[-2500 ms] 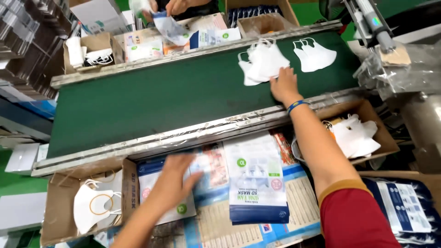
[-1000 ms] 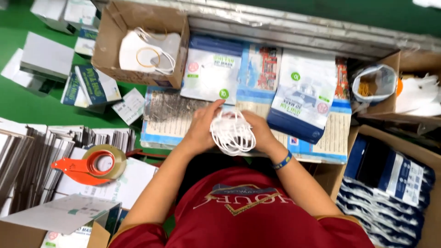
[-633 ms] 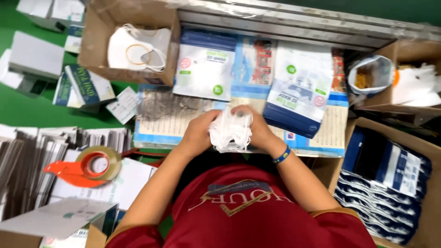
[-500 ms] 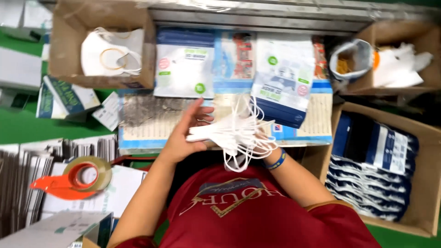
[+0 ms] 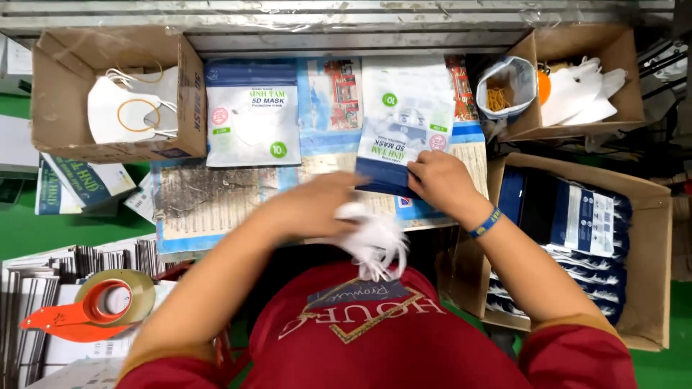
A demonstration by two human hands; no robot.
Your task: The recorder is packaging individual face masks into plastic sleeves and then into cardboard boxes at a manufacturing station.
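Left hand (image 5: 317, 205), blurred, is closed around a bunch of white masks (image 5: 375, 241) held just above the lap, at the near edge of the work surface (image 5: 209, 202). Right hand (image 5: 441, 181) is pinched on the lower edge of a blue and white pouch (image 5: 405, 130), which lies just beyond the masks, its long axis running away from the body. The right hand is nearer the pouch. A second pouch (image 5: 252, 114) is laid flat to the left. A cardboard box (image 5: 54, 79) at the far left corner holds white masks; a box (image 5: 652, 216) on the right is filled with filled pouches. A small bag (image 5: 504, 85) holds rubber bands.
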